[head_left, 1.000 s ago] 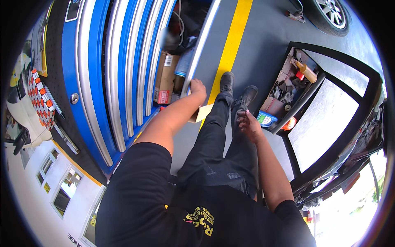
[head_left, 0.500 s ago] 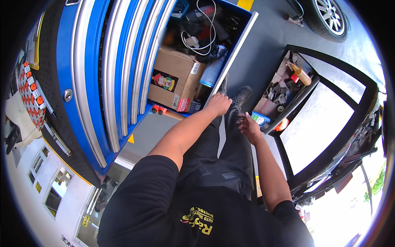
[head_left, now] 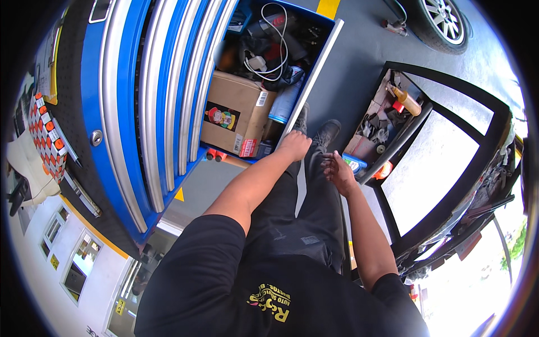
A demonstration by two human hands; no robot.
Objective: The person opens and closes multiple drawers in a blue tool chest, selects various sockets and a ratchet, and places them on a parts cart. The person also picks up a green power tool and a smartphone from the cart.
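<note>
Got a big blue tool cabinet (head_left: 94, 73) filling most of the left side, silver handles running down its front. Over on the right, a large black frame (head_left: 501, 115) with a clutter of small parts (head_left: 379, 126) in its left section. Next size down, the drawer (head_left: 319, 64), pulled well out of the cabinet, just ahead and to the left of the legs (head_left: 321, 194). Up top right, a wheel (head_left: 443, 22) with silver spokes, well apart from both hands. Back in the drawer, a brown cardboard box (head_left: 238, 101) at the near end, with a blue and white spray can (head_left: 286, 101) lying just beside it.

Now the hands: left hand (head_left: 296, 145) on the near end of the drawer's silver front edge, fingers bent tight over it, fingertips tucked out of sight. Right hand (head_left: 338, 171) hanging above the right leg, fingers loosely curved and fairly wide.

Near that one, a blue bottle (head_left: 354, 163); can't tell if touching. Smallest: a white charger (head_left: 256, 63) toward the drawer's far end.
</note>
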